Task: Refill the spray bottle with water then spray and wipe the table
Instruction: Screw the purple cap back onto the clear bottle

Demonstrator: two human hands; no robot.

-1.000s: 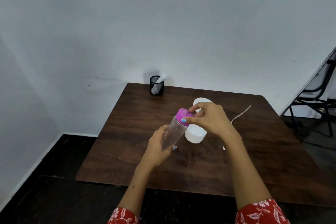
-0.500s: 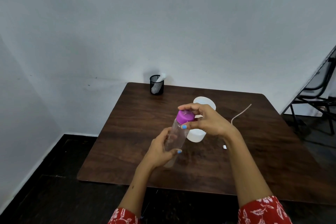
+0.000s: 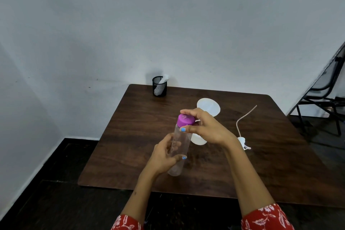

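I am at the refill stage: my left hand (image 3: 164, 157) is wrapped round the middle of a clear bottle (image 3: 178, 150), holding it tilted in the air above the near part of the worktop (image 3: 130, 142), and my right hand (image 3: 203, 127) pinches its purple cap (image 3: 185, 120) between thumb and fingers. The bottle looks clear right through, so I cannot tell how much water is in it. Just behind it stands a white cup (image 3: 208, 107), partly hidden by my right hand. To the right lies what looks like the spray head (image 3: 242, 141) with its thin tube (image 3: 244, 117) curving away, apart from any bottle. A black mesh pot (image 3: 159, 88) with something white in it sits at the far edge. As I judge it, the next move calls for a firm grasp on the body while the cap turns, keeping the mouth level so nothing spills. I can read no brand, label or writing anywhere.
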